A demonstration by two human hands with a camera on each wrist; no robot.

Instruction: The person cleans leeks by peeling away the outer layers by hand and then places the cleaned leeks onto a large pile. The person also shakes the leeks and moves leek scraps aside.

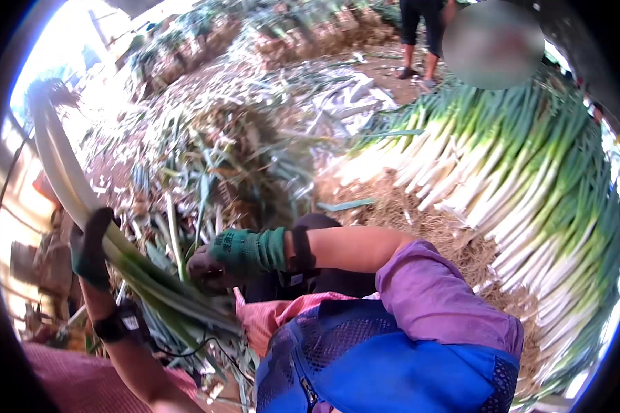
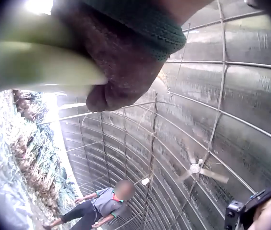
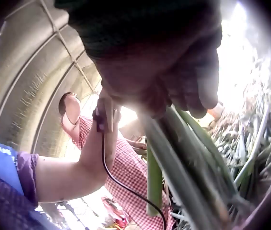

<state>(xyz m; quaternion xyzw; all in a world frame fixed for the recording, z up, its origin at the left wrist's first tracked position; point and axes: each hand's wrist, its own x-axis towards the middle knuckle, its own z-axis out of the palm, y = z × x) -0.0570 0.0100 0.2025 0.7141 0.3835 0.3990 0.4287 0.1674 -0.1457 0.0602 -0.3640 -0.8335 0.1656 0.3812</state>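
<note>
Our left grip (image 1: pixel 91 249) is closed round long leeks (image 1: pixel 67 168), roots up; our right hand (image 1: pixel 231 258) curls its fingers at their leaves (image 1: pixel 186 303), holding what, we cannot tell. Right of us lies a big leek heap (image 1: pixel 496 172); ahead, smaller scraps (image 1: pixel 234 138).

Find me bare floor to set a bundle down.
Best patch: the brown ground between the white scraps and the standing person's feet. Crowded: leek rows at right, leaf litter ahead, held leeks between left hand and right hand.
</note>
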